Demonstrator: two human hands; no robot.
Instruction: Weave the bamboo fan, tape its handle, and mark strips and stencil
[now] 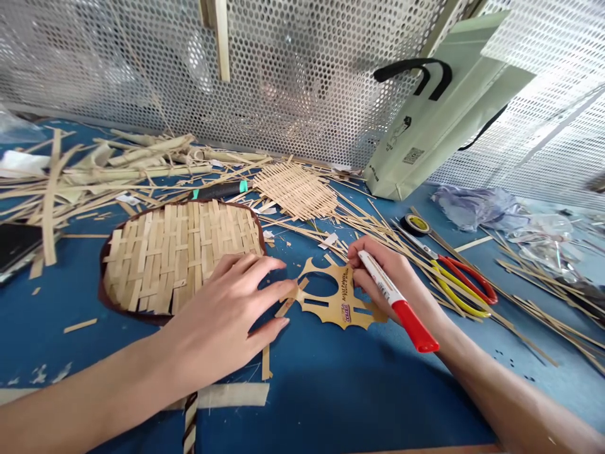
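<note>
My right hand (385, 277) is closed around a white marker (379, 279) with a red cap, which points back toward my wrist. Its fingers also meet the right edge of a yellow-brown cut-out card (326, 309), scalloped and printed with "Artist Palette". Whether they pinch the card cannot be told. With fingers spread, my left hand (241, 302) touches the card's left tip, where a thin bamboo strip (285, 307) lies. Just beyond that hand is a woven bamboo fan (161, 252) with a dark brown rim, partly covered by the hand; its striped handle (190, 422) shows below my forearm.
Bamboo strips (155, 157) pile along the back, with a woven piece (297, 189) and a black-and-green tool handle (220, 190). Right are red-and-yellow scissors (458, 284), black tape (416, 224), plastic wrapping (477, 205) and a pale green bag (425, 126) against the perforated panel (293, 82).
</note>
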